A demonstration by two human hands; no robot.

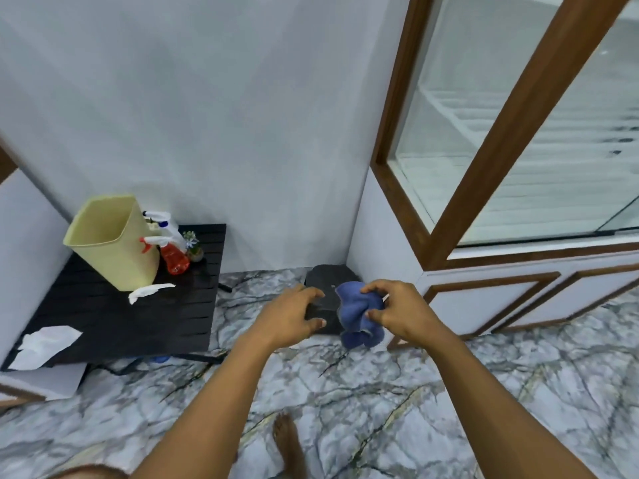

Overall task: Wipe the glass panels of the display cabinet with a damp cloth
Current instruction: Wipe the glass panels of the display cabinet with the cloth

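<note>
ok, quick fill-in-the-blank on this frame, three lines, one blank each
1. The right hand grips a ____ cloth.
2. The bin on the table is ____.
3. The table under it is ____.
Missing words: blue; yellow; black.

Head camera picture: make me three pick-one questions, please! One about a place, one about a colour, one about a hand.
1. Where does the yellow bin stand? A on a chair; B on the black table; C on a bed.
2. What colour is the cloth? A red; B green; C blue.
3. What is the right hand doing? A gripping the cloth; B waving, empty; C hiding in a pocket.
Answers: B, its base sits on the slats; C, it looks plainly blue; A, fingers curl round it.
</note>
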